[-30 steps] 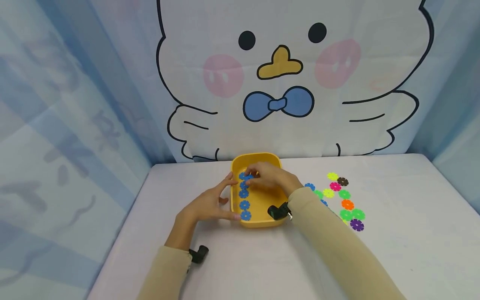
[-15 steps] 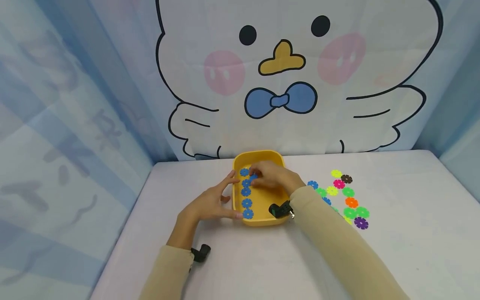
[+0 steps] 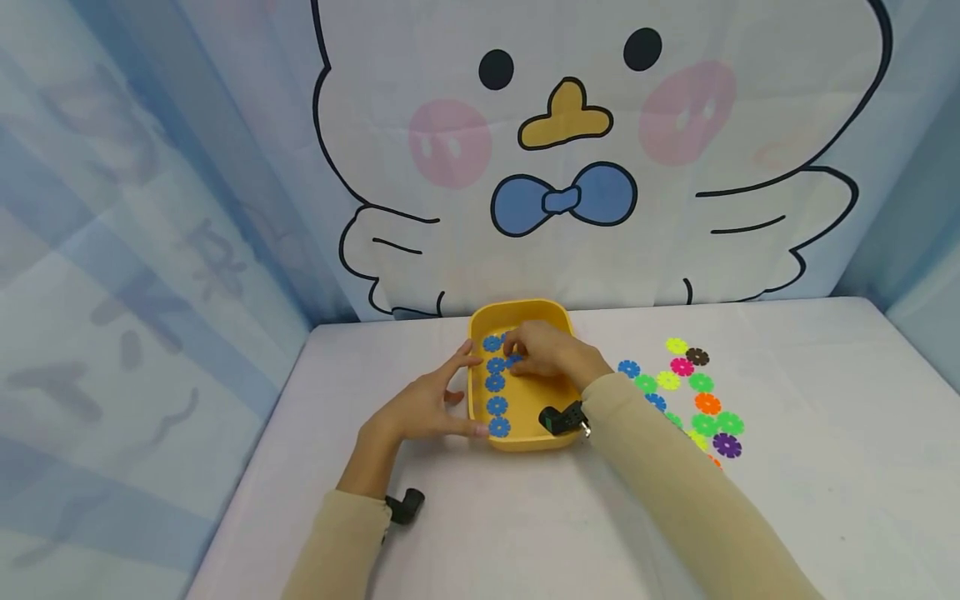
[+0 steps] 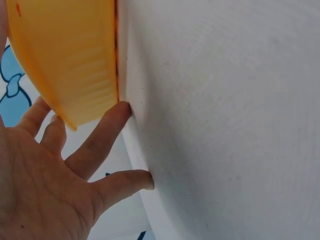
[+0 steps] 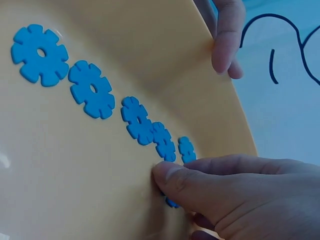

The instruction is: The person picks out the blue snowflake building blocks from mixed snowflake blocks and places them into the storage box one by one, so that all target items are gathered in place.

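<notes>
A yellow tray [image 3: 525, 433] holds several blue flower-shaped discs in a column along its left wall, one of them the near disc [image 3: 498, 427]. My left hand [image 3: 423, 408] is at the tray's left side, its thumb and a finger spread along the rim. In the left wrist view its other fingers reach out fairly straight beside the tray's outer wall. Inside the tray, my right hand [image 3: 545, 348] pinches a blue flower disc [image 5: 171, 202] with thumb and fingers, low over the floor right of the column. The thumb covers most of that disc in the right wrist view.
Right of the tray, flower discs in several colours lie loose on the white tabletop [image 3: 817, 433], among them a purple disc [image 3: 727, 445] and an orange disc [image 3: 707, 403]. My right forearm overlaps part of that group. A printed curtain [image 3: 562, 267] hangs behind the table.
The right hand has shifted slightly right inside the tray, the pinched blue disc moving away from the column. The left hand has kept its place at the rim. The whole head view has shifted a little.
</notes>
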`<state>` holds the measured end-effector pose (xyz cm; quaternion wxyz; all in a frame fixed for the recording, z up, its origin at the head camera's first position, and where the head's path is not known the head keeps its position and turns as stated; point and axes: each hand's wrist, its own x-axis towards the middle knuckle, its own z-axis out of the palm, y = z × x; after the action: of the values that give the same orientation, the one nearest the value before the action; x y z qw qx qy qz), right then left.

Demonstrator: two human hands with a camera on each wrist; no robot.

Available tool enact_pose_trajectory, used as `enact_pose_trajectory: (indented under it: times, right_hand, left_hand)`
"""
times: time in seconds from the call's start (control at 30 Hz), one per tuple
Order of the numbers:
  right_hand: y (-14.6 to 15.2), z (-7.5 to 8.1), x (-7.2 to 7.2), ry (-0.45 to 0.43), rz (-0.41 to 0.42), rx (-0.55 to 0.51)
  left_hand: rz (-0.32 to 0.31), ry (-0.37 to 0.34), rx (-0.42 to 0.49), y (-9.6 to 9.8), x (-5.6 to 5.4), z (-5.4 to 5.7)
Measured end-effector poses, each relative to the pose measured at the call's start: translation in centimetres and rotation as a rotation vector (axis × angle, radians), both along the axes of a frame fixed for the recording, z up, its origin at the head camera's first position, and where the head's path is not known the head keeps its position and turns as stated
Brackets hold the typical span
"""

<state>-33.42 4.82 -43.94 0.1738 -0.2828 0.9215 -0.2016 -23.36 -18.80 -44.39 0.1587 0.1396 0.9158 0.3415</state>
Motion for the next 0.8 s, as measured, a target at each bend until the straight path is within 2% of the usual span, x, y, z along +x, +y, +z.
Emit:
enact_pose_trajectory:
  times: [0.27,0.57,0.67,0.8]
  right_hand:
    - [0.0,-0.2,-0.2,0.080,0.030,0.004]
    - [0.1,0.0,0.2,0.050,0.001,-0.020]
    - [0.2,0.6,0.4,0.028,-0.009,-0.015]
    - [0.4,2.1,1.0,0.014,-0.011,0.006]
  left_hand:
    - [-0.001,0.006,0.003,0.0,0.0,0.1]
    - [0.000,0.005,-0.003,0.2,0.0,0.0]
    - [-0.006,0.009,-0.011,0.1,0.0,0.1]
    - [-0.007,0.016,-0.017,0.0,0.0,-0.1]
